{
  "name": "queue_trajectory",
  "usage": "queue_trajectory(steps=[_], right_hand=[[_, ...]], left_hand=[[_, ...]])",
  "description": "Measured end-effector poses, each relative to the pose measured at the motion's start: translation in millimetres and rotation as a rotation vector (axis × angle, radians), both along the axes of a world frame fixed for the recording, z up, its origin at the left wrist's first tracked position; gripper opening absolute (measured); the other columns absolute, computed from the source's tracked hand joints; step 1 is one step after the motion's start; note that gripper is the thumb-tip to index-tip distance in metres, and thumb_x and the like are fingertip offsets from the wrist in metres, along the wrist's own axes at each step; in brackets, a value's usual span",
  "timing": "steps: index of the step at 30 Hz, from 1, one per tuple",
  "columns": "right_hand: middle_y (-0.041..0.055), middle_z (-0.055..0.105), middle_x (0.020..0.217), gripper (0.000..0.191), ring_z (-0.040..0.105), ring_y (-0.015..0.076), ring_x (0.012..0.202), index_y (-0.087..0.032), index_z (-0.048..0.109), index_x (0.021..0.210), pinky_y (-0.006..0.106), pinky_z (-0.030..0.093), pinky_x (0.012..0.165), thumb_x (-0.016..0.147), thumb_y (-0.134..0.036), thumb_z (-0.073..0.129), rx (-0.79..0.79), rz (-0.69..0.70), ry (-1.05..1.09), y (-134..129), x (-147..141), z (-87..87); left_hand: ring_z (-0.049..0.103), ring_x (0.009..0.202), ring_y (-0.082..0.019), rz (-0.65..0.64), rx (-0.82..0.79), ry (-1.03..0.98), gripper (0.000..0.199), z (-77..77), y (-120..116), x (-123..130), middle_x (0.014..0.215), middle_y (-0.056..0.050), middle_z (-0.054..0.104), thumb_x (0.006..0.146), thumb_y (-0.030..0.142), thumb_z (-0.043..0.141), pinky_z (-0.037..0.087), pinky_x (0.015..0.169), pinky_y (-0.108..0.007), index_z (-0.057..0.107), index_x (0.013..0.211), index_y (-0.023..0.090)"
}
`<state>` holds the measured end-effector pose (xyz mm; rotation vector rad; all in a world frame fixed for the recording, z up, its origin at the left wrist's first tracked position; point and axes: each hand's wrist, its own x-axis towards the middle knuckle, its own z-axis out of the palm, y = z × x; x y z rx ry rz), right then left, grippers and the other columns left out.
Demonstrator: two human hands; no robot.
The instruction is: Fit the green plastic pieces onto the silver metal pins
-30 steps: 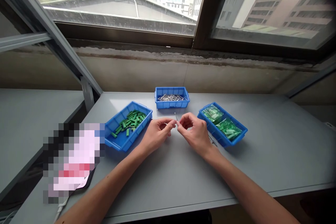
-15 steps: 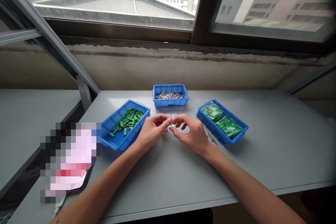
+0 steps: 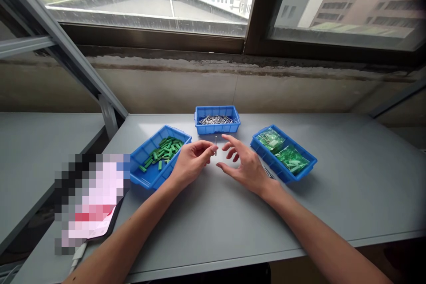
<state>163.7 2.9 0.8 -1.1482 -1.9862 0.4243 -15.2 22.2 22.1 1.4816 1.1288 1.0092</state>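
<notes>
My left hand point(image 3: 195, 163) pinches a thin metal pin point(image 3: 215, 145) upright between thumb and forefinger, in front of the middle bin. My right hand point(image 3: 244, 169) is a little to the right of the pin, fingers spread, holding nothing. It is nearest the right blue bin point(image 3: 268, 158), which holds green circuit boards in clear bags point(image 3: 282, 146). The left blue bin point(image 3: 148, 140) holds loose green connectors point(image 3: 161, 153). The middle blue bin point(image 3: 216, 128) holds a heap of metal pins point(image 3: 218, 120).
A small metal tool point(image 3: 269, 173) lies against the right bin. A pixelated object in a dark case point(image 3: 93, 199) lies on the grey table point(image 3: 333, 195) at left, with a white cable. A window and concrete sill stand behind the table, and a metal strut point(image 3: 106, 120) stands at left.
My right hand has moved off the pin to the right and its fingers have spread. My left hand still holds the pin, now standing upright.
</notes>
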Motion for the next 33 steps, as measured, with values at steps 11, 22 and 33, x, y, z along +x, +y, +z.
queue_trajectory(steps=[11, 22, 33], right_hand=[[0.0023, 0.064, 0.101, 0.046, 0.062, 0.0126, 0.074, -0.028, 0.051, 0.128, 0.028, 0.052, 0.065, 0.084, -0.024, 0.065, 0.061, 0.027, -0.002, -1, 2, 6.2], [0.0007, 0.063, 0.093, 0.046, 0.058, 0.0115, 0.072, -0.026, 0.054, 0.124, 0.026, 0.052, 0.064, 0.081, -0.029, 0.069, 0.089, -0.002, 0.111, 2, 8, 15.4], [0.0016, 0.064, 0.095, 0.039, 0.060, 0.0126, 0.072, -0.028, 0.054, 0.123, 0.027, 0.053, 0.064, 0.085, -0.030, 0.063, 0.052, 0.012, 0.088, 1, 8, 15.8]], left_hand=[[0.044, 0.055, -0.007, -0.126, 0.003, -0.004, 0.027, -1.9, -5, 4, 0.066, -0.001, 0.059, 0.082, 0.040, 0.063, 0.037, 0.051, -0.018, 0.069, 0.082, 0.013], [0.044, 0.053, -0.008, -0.116, -0.045, -0.026, 0.032, -2.7, -4, 5, 0.057, 0.002, 0.052, 0.086, 0.042, 0.057, 0.037, 0.052, -0.019, 0.068, 0.089, 0.012], [0.051, 0.057, -0.010, -0.207, -0.047, -0.037, 0.029, 1.4, -8, 7, 0.068, -0.002, 0.061, 0.080, 0.041, 0.064, 0.042, 0.054, -0.021, 0.068, 0.090, 0.015]])
